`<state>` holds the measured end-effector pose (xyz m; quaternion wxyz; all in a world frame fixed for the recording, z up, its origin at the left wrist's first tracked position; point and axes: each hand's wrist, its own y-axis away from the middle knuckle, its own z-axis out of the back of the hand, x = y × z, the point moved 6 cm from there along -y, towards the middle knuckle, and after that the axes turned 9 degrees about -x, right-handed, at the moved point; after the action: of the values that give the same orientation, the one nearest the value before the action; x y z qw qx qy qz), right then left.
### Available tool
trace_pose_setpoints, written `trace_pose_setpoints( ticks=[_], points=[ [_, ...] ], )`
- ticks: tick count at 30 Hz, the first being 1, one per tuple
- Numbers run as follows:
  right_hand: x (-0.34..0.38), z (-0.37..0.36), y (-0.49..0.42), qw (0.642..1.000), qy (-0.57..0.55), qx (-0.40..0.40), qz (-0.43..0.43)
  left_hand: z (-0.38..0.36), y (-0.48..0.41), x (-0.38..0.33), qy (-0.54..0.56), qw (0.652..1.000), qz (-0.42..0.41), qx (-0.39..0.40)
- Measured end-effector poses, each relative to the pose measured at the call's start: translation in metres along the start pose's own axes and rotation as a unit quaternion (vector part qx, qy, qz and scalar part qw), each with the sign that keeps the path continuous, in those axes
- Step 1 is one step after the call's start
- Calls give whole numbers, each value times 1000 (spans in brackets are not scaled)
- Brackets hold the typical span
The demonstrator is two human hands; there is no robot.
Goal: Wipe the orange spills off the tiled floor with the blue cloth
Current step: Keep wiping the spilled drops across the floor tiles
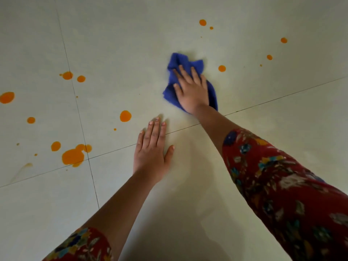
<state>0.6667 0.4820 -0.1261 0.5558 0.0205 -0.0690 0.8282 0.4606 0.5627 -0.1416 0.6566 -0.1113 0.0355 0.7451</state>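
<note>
Fingers (194, 75) of our right hand (192, 93) straight, slightly apart, pressing crumpled blue cloth (175, 61) onto pale tiled floor (131, 53); our left hand (150, 153) flat, fingers together; round orange spills (72, 156) around.

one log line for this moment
right hand: presses blue cloth on tiled floor | left hand: flat on floor | orange spills: many unwiped, both sides

The blue cloth (173, 91) looks like soft, napped fabric, matt and crumpled into folds. The tiled floor (263, 147) is smooth, pale and faintly glossy, with thin dark grout lines. The orange spills (73, 156) lie wet and shiny; the sleeve (273, 176) is printed woven cloth.
</note>
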Motion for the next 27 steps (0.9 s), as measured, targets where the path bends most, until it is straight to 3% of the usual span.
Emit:
trace_pose_setpoints(
  ticks=[3,5,7,9,11,13,15,20,22,24,27],
  points=[
    [29,0,46,984,-14,8,177,0,-1,1,-2,1000,-4,-1],
    [12,1,82,964,-9,26,265,-1,-1,1,-6,1000,-9,1],
    [-27,6,79,969,5,19,245,-1,-1,1,-3,1000,-4,-3],
    [-58,8,52,992,18,-1,122,0,-1,0,-2,1000,-5,-3],
    [-58,7,24,999,23,-11,34,1,-1,0,-6,1000,-4,-5],
    [-34,2,5,1000,15,-16,16,1,-2,-1,-8,1000,-1,-6],
    [-5,-2,8,998,11,-15,56,0,-1,-1,-5,1000,0,0],
    [3,1,79,953,5,20,301,1,-2,0,-8,1000,-6,1],
    [-28,3,71,965,11,12,262,1,-2,1,-10,1000,-2,-6],
    [-53,6,44,991,14,-12,134,1,0,-1,-7,1000,0,-6],
    [-35,3,17,998,8,-19,52,1,0,-1,-5,1000,1,-4]
  ],
)
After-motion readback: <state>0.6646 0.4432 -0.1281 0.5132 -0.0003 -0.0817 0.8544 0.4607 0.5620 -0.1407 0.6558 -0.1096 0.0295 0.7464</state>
